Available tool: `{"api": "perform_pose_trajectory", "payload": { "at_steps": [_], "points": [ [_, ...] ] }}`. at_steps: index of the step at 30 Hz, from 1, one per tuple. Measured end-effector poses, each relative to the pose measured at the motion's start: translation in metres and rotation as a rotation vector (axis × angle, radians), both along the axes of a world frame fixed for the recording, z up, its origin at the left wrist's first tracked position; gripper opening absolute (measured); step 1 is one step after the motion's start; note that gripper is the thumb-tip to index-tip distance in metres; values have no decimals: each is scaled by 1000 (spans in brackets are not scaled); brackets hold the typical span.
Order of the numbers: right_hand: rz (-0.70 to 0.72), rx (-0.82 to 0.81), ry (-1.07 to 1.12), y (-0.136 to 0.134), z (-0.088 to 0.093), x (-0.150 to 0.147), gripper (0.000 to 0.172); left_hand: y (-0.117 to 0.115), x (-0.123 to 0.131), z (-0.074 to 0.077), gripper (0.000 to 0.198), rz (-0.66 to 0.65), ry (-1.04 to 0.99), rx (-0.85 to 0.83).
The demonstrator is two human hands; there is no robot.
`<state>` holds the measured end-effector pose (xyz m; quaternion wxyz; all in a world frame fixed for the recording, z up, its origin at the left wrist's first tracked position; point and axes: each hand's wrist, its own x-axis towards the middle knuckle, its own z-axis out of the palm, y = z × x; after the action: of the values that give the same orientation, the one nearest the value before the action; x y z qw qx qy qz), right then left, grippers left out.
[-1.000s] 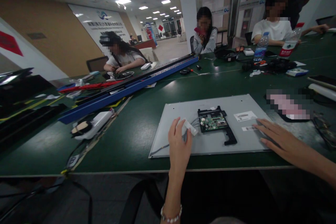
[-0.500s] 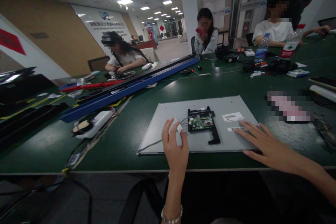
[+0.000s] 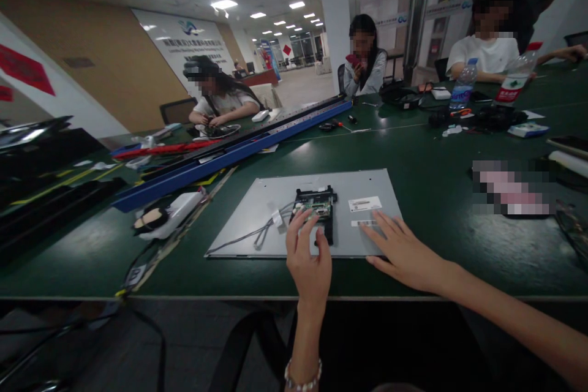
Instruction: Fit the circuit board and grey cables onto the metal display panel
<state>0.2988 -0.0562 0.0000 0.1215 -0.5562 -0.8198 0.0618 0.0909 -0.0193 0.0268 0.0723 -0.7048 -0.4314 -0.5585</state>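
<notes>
A grey metal display panel (image 3: 257, 202) lies flat on the green table, back side up. A small circuit board in a black frame (image 3: 316, 203) sits at its middle, with grey cables (image 3: 260, 233) running off to the left. My left hand (image 3: 309, 260) rests on the panel's near edge just below the board, fingers apart and holding nothing. My right hand (image 3: 404, 251) lies flat on the panel's near right corner, fingers spread, beside two white labels (image 3: 365, 203).
The green table (image 3: 432, 184) carries a long blue rail (image 3: 229, 156), a white device (image 3: 160, 217) at left, water bottles (image 3: 462, 86) and black gear at the back right. Three other people sit at the far side. The table's front edge runs just below my hands.
The panel has slid to the left across the table with both my hands on it. My left hand has come off the white cable connector and now lies below the board.
</notes>
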Motion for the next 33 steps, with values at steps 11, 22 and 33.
{"api": "perform_pose_trajectory", "payload": {
  "at_steps": [11,22,33],
  "points": [
    [18,-17,68,33,7,-48,66,1,-1,-3,18,-42,10,-55],
    [101,49,89,75,0,-88,61,0,-5,-4,21,-81,21,-88],
    [109,50,114,87,4,-99,62,10,-11,-4,27,-39,113,-192]
  ]
}}
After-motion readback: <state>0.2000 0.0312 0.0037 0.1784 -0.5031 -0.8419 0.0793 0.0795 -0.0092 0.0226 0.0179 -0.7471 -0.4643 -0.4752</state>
